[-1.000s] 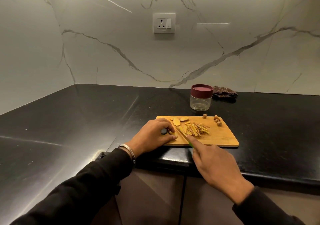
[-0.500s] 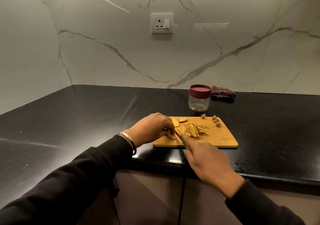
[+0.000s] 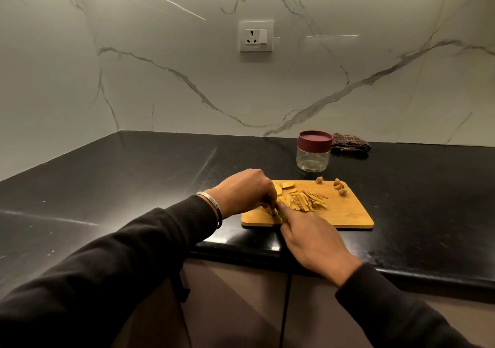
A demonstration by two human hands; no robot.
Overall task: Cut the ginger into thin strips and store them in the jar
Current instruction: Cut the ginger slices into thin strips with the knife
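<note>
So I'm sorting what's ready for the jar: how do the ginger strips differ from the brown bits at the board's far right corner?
The ginger strips are long, thin and yellow; the brown bits are small, rounded and darker. The strips lie heaped mid-board beside the hands; the bits sit scattered apart near the far edge. Both rest on the cutting board, outside the jar, whose lid is on.

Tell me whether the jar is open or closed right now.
Closed. The jar stands upright behind the cutting board with its maroon lid seated on top.
</note>
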